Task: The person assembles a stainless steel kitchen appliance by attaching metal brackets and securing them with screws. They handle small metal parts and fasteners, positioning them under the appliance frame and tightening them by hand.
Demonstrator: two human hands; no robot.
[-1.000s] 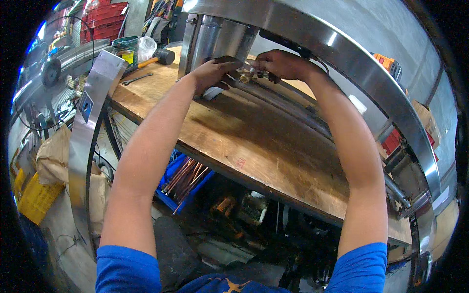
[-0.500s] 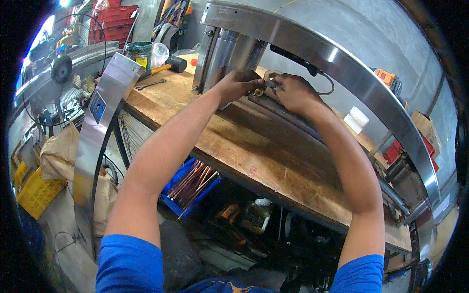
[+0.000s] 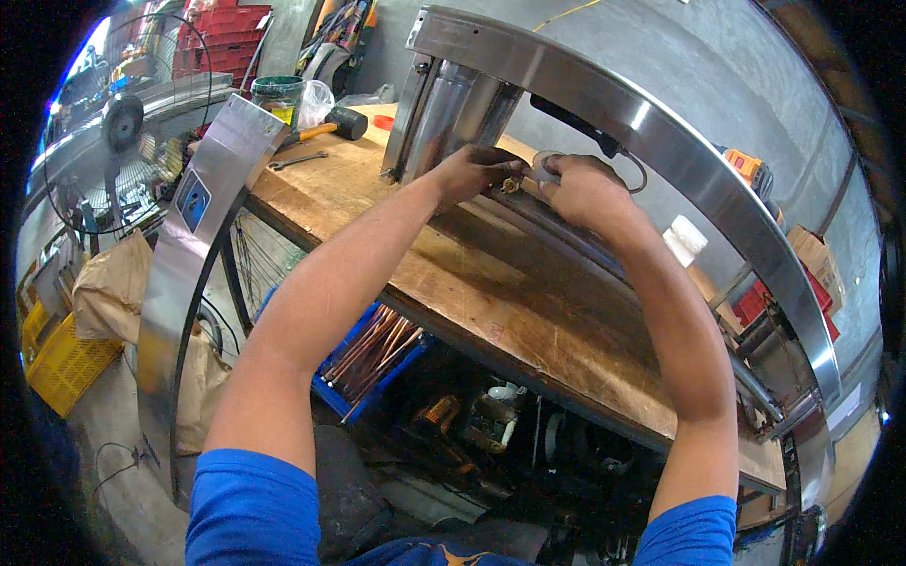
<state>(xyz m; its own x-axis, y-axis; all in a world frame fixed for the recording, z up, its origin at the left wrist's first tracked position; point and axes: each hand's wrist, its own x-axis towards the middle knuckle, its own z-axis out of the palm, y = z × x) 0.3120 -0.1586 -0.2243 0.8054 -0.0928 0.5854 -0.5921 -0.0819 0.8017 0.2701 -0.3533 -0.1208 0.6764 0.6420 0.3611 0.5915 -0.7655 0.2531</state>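
Both hands are close together above the wooden workbench (image 3: 453, 292), under a large curved stainless-steel frame (image 3: 604, 71). My left hand (image 3: 469, 176) is closed, its thumb and fingers pinching a small brass fitting (image 3: 511, 186). Just right of it, my right hand (image 3: 587, 191) is closed on a pale ring-shaped roll (image 3: 543, 164) that looks like tape. A dark metal bar (image 3: 557, 231) runs beneath the hands. Behind my left hand stands a shiny steel cylinder (image 3: 451, 104), joined to the frame. A thin grey cable (image 3: 643, 177) loops behind my right hand.
On the bench's left end lie a rubber mallet (image 3: 345, 123), a wrench (image 3: 300, 160) and a green-rimmed tub (image 3: 278, 94). A steel panel (image 3: 203, 222) leans against that end. Below, a blue crate (image 3: 330, 391) holds copper rods. A white block (image 3: 685, 240) sits at the right.
My right hand has turned slightly, and the pale roll has shifted down beside the brass fitting. My left hand keeps its pinch. The whole view has shifted a little.
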